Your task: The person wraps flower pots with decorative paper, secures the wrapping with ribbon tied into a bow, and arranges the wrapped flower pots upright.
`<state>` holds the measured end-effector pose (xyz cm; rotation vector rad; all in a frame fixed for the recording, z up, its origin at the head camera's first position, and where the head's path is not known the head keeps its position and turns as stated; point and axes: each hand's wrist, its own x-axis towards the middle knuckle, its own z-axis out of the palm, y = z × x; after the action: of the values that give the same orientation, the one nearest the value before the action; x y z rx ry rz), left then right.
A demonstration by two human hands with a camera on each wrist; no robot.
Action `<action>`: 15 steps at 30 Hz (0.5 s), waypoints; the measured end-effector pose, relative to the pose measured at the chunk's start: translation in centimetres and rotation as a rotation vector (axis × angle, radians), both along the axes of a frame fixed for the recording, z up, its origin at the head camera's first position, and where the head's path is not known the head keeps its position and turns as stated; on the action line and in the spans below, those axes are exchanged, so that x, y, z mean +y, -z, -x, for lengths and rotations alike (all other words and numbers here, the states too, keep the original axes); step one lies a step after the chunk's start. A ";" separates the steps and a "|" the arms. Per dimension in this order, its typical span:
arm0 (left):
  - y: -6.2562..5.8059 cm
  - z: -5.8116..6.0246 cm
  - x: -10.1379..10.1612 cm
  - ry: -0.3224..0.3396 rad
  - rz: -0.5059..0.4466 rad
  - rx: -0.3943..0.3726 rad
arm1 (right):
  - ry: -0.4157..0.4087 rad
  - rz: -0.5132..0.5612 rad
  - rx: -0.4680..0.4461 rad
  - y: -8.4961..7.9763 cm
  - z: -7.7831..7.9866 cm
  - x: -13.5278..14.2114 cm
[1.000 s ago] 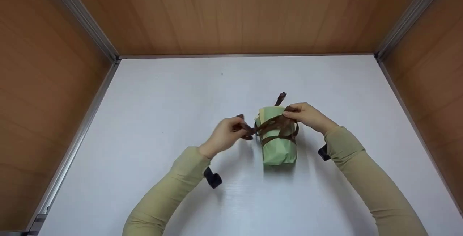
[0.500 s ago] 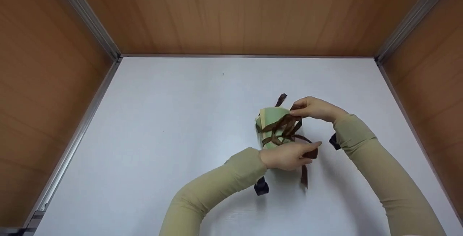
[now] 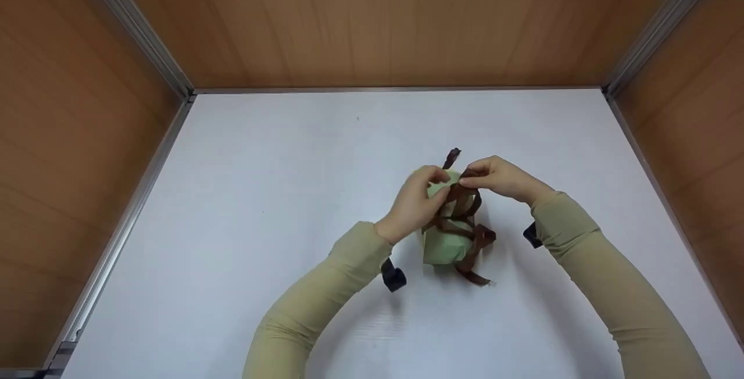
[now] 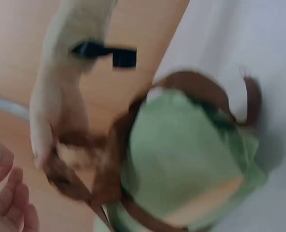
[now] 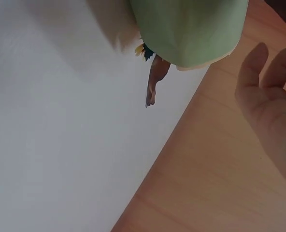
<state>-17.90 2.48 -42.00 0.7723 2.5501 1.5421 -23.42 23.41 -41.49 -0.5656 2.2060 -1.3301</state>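
A bundle wrapped in green paper (image 3: 444, 248) lies on the white table, with brown ribbon (image 3: 482, 239) around it. My right hand (image 3: 503, 180) pinches a loop of this ribbon near the bundle's upper end, as the left wrist view also shows. Just left of that loop is my left hand (image 3: 412, 201), over the bundle. Its thumb and fingers are bent and apart, and I see nothing between them; its fingers (image 4: 7, 203) edge into the left wrist view. One ribbon tail (image 5: 157, 77) sticks out at the bundle's top, beside a small yellow and dark-green piece (image 5: 144, 50).
Wood-grain panels (image 3: 372, 24) with grey metal edging rise at the back and both sides of the white table (image 3: 279, 152). Another ribbon tail (image 3: 474, 277) trails onto the table below the bundle. A black wrist camera (image 3: 394, 277) hangs under the left sleeve.
My left hand carried ribbon from the bundle's left side across its front to the right and let it go there, then moved back up toward the loop. My right hand kept its pinch.
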 end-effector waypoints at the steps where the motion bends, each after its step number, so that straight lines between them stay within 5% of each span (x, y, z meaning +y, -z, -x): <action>1: 0.3 0.4 -0.2 -0.026 0.003 -0.028 | 0.006 0.008 0.008 0.1 -0.2 -0.1; 8: 1.3 1.5 0.1 0.030 0.016 -0.146 | 0.009 0.046 0.054 0.1 -1.0 -1.3; 15: 1.5 1.4 0.6 -0.057 -0.079 -0.136 | 0.069 0.081 0.074 0.1 -1.6 -2.1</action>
<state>-19.33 3.13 -43.50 0.5847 2.4474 1.6598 -21.78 21.31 -41.60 -0.5814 2.2576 -1.4613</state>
